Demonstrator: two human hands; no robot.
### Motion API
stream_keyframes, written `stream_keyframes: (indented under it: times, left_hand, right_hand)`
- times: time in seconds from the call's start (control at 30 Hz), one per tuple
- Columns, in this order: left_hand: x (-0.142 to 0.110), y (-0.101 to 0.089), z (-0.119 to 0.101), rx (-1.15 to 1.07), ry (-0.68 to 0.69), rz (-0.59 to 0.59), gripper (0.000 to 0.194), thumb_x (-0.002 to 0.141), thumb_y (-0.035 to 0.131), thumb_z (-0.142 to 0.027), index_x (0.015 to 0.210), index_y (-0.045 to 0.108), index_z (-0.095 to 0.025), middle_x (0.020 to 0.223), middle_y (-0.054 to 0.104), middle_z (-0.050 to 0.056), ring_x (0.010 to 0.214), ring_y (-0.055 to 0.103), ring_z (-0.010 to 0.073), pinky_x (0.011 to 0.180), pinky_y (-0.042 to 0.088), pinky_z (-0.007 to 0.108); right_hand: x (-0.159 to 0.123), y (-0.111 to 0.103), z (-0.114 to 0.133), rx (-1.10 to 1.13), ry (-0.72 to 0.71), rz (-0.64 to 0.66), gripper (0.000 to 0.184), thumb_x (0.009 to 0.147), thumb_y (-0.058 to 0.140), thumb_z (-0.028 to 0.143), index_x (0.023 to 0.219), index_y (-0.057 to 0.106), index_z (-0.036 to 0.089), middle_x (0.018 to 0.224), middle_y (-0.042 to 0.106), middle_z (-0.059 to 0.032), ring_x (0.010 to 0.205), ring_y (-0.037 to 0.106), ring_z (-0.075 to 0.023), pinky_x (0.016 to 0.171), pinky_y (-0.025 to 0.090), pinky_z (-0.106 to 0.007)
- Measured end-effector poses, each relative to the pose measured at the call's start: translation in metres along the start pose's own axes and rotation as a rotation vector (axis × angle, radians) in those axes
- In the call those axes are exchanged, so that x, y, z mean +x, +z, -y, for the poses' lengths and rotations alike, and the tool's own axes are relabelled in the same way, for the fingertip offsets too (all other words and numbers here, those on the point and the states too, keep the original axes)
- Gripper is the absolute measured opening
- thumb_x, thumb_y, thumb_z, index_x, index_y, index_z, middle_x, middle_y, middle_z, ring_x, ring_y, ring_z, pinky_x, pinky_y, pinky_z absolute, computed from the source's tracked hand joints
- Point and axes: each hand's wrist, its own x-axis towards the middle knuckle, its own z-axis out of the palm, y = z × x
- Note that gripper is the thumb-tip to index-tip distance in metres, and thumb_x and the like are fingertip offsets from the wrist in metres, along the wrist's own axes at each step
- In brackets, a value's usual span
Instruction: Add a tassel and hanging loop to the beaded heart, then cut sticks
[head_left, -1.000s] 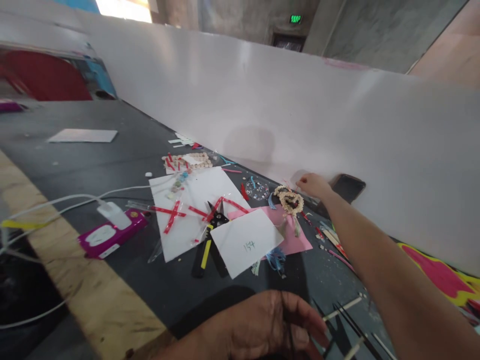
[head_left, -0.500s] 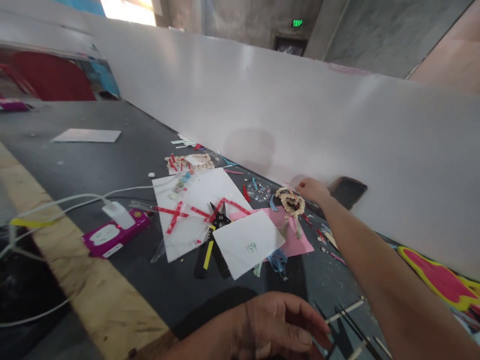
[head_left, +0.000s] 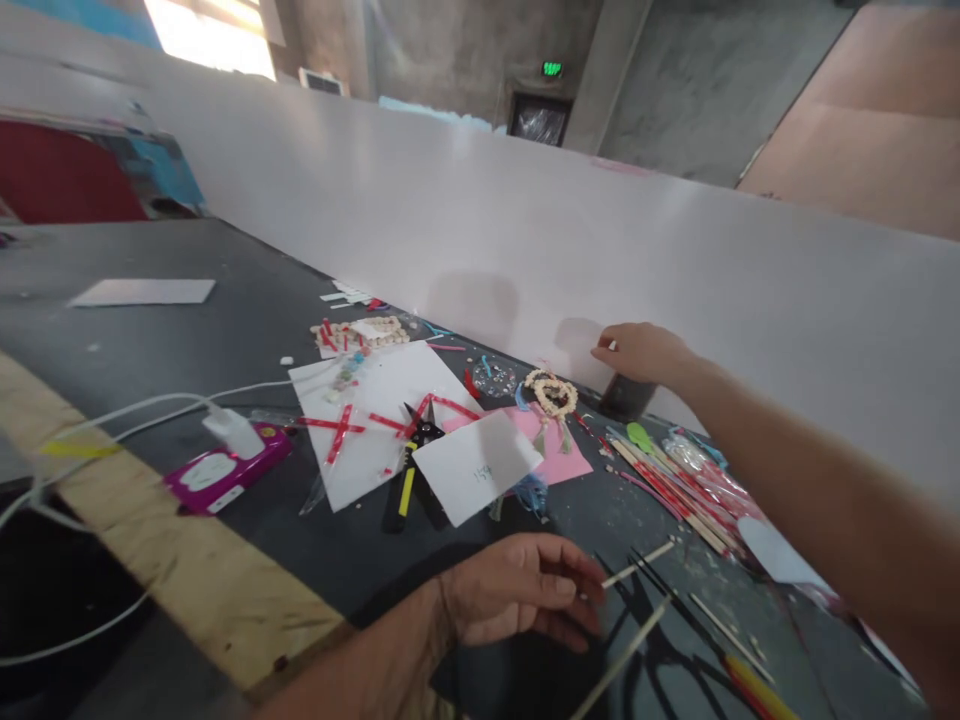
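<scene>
Lifted since half a second ago, your right hand hangs farther from the beaded bracelets.
Its thumb and forefinger nearly meet; whether they pinch anything cannot be told. Your left hand curls loosely, gripping nothing visible, fingertips just beside a pale wooden stick on the dark table. That stick looks light, stiff and snappable: take it mid-length.

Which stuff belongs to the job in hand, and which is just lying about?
Probably in use, as nearest the hands:
pale sticks, by the left hand
dark phone, below the right hand
Whether either hand holds anything is unclear.

Probably just lying about:
pliers
white card
pink paper
power strip
</scene>
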Motion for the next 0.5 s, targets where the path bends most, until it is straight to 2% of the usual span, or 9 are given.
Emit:
stream_keyframes:
  times: [0.13, 0.27, 0.33, 0.4, 0.5]
  left_hand:
    - [0.000, 0.000, 0.002, 0.045, -0.001, -0.003, 0.033, 0.070, 0.070, -0.022, 0.101, 0.062, -0.011, 0.097, 0.058, 0.010, 0.084, 0.061, 0.0168, 0.075, 0.048, 0.032]
    - [-0.002, 0.000, 0.005, 0.086, 0.011, -0.033, 0.031, 0.071, 0.069, -0.021, 0.100, 0.062, -0.012, 0.099, 0.060, 0.010, 0.084, 0.062, 0.0173, 0.077, 0.048, 0.033]
    - [-0.004, 0.003, 0.006, 0.106, 0.019, -0.040, 0.031, 0.072, 0.069, -0.021, 0.101, 0.062, -0.013, 0.100, 0.060, 0.010, 0.086, 0.062, 0.0178, 0.079, 0.048, 0.034]
    - [-0.006, 0.009, 0.005, 0.141, 0.061, -0.056, 0.030, 0.073, 0.068, -0.022, 0.101, 0.062, -0.013, 0.101, 0.060, 0.010, 0.088, 0.061, 0.0184, 0.081, 0.047, 0.035]
    - [-0.005, 0.020, -0.005, 0.331, 0.216, -0.176, 0.026, 0.077, 0.063, -0.023, 0.101, 0.060, -0.014, 0.101, 0.061, 0.010, 0.092, 0.060, 0.0181, 0.084, 0.046, 0.034]
  right_hand:
    - [-0.063, -0.027, -0.019, -0.020, -0.022, -0.037, 0.029, 0.082, 0.044, 0.039, 0.093, 0.065, 0.022, 0.087, 0.067, -0.0067, 0.076, 0.059, -0.0213, 0.061, 0.039, -0.031]
    - [-0.139, -0.031, -0.042, 0.029, -0.064, -0.099, 0.031, 0.084, 0.039, 0.040, 0.094, 0.064, 0.025, 0.077, 0.067, -0.0037, 0.064, 0.057, -0.0177, 0.057, 0.036, -0.029]
    - [-0.182, -0.023, -0.055, 0.088, -0.096, -0.131, 0.031, 0.084, 0.039, 0.044, 0.093, 0.063, 0.028, 0.075, 0.067, -0.0020, 0.065, 0.059, -0.0184, 0.058, 0.038, -0.030]
    - [-0.225, -0.008, -0.070, 0.195, -0.108, -0.174, 0.031, 0.084, 0.038, 0.048, 0.091, 0.064, 0.032, 0.082, 0.069, -0.0010, 0.069, 0.062, -0.0188, 0.059, 0.042, -0.031]
    - [-0.285, 0.028, -0.090, 0.334, 0.043, -0.418, 0.036, 0.077, 0.041, 0.061, 0.095, 0.063, 0.038, 0.091, 0.070, 0.0007, 0.067, 0.064, -0.0203, 0.055, 0.047, -0.032]
